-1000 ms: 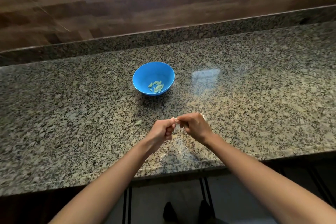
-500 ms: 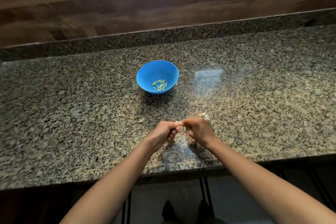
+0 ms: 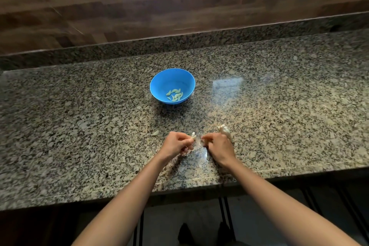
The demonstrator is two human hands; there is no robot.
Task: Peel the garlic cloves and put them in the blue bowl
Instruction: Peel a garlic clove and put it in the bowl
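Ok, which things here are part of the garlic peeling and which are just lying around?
For the job: round blue plastic bowl; pale peeled garlic cloves inside it; small white clove pinched by the left hand; white papery garlic piece beside the right hand.
Lying about: small pale scrap on the speckled granite counter; brown wooden wall.

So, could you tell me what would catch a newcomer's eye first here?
The blue bowl on the speckled counter, with peeled garlic cloves lying in it. Nearer the edge, the left hand pinches a clove while the right hand pinches its skin; a pale garlic scrap shows just beyond the right hand.
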